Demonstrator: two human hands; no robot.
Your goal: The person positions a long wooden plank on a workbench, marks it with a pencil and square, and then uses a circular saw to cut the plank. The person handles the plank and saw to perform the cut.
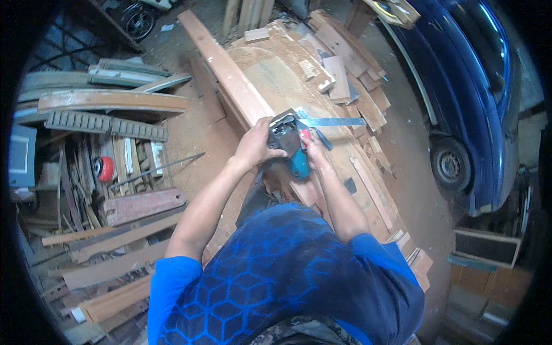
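Observation:
A teal-and-black handheld power tool [298, 163] is in front of me, over the near part of a long timber board [224, 64]; its exact kind is unclear. My left hand [253, 146] grips its dark side, thumb lying across the casing. On the right side, my right hand [314, 153] is closed by the tool's red part, its fingers partly hidden. A flat steel rule or square blade [336, 122] sticks out to the right just beyond that hand. Next to it lies a small dark-handled item [323, 140].
The sawdust-covered workbench [270, 75] carries wood offcuts [340, 77] along its right side. Stacked timber [115, 102] and a red round object [103, 169] are at left. A blue car [466, 86] stands at right, and a motorbike wheel [140, 24] shows at far left.

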